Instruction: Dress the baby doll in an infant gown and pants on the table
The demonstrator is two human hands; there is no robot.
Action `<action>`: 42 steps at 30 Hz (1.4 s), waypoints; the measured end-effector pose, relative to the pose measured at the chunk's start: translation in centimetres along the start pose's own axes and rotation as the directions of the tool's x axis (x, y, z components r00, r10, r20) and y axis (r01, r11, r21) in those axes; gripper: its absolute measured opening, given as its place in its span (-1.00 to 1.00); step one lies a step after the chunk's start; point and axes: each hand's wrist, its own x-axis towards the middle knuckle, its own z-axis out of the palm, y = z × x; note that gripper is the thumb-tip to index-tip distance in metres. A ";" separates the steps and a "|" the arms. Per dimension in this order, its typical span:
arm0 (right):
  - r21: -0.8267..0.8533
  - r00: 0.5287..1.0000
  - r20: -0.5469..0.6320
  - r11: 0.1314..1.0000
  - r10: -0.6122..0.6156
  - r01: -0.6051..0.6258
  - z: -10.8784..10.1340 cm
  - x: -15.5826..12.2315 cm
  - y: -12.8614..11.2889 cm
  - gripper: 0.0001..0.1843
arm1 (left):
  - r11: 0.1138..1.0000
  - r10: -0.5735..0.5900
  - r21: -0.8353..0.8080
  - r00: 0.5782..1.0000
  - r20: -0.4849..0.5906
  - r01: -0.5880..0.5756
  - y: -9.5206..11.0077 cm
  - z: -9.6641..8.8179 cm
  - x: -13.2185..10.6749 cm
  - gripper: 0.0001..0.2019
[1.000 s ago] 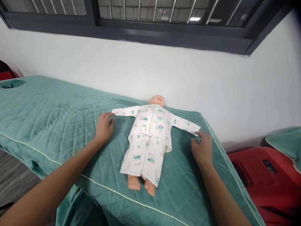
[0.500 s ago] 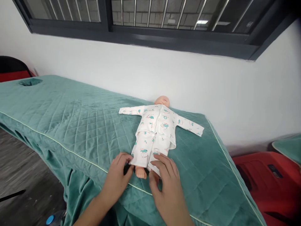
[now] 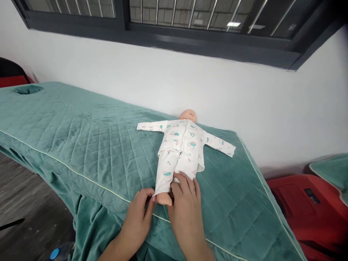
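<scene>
A baby doll (image 3: 188, 115) lies on its back in a white printed jacket (image 3: 179, 136) and matching trousers (image 3: 165, 170). Its arms are spread inside the sleeves, and one bare foot (image 3: 164, 199) sticks out of the trouser leg on the left. My left hand (image 3: 138, 214) pinches the outer edge of that leg's cuff between thumb and fingers. At the inner side of the same cuff, my right hand (image 3: 187, 208) has its fingers curled against the cloth, with the thumb beside the foot. It covers the other trouser leg's lower end.
The doll rests on a green quilted bed cover (image 3: 89, 134) with a face hole (image 3: 28, 89) at the far left. Behind it is a white wall under a barred window (image 3: 174, 14). A red chair (image 3: 307, 206) stands at right; a blue-capped bottle (image 3: 55, 253) is on the floor.
My left hand has closed on the cuff's outer edge. My right hand has shifted left from the other leg to the inner side of this cuff, and the trouser leg has moved slightly right.
</scene>
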 end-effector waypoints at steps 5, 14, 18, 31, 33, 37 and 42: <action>0.056 0.999 -0.027 0.998 -0.025 0.026 -0.2 -0.6 0.2 -0.78 | 0.990 0.138 0.041 0.990 -0.004 -0.138 -0.4 -0.5 -0.4 -0.77; 0.040 0.997 -0.016 0.997 -0.071 0.072 -0.3 -1.8 0.6 -0.77 | 0.877 0.415 0.245 0.909 0.048 -0.414 0.3 -0.6 0.3 -0.60; 0.031 0.996 0.023 0.996 -0.083 0.083 0.0 -2.4 0.4 -0.66 | 0.914 0.364 0.180 0.931 0.032 -0.364 -0.1 -0.5 0.3 -0.65; 0.017 0.997 -0.030 0.997 -0.069 0.070 0.4 -2.5 0.6 -0.67 | 0.971 0.235 0.021 0.965 0.113 -0.239 0.1 -0.7 1.5 -0.70; 0.021 0.997 -0.042 0.997 -0.072 0.073 0.5 -2.6 0.7 -0.67 | 0.981 0.194 -0.006 0.966 0.169 -0.196 0.5 -1.2 2.1 -0.73; 0.032 0.997 -0.037 0.997 -0.069 0.070 0.6 -2.8 0.8 -0.68 | 0.994 0.079 -0.090 0.957 0.279 -0.055 1.3 -2.3 3.2 -0.88; 0.103 0.995 -0.067 0.991 -0.074 0.081 0.0 -3.1 0.9 -0.70 | 0.993 0.039 -0.121 0.958 0.286 -0.004 1.6 -3.3 3.5 -0.75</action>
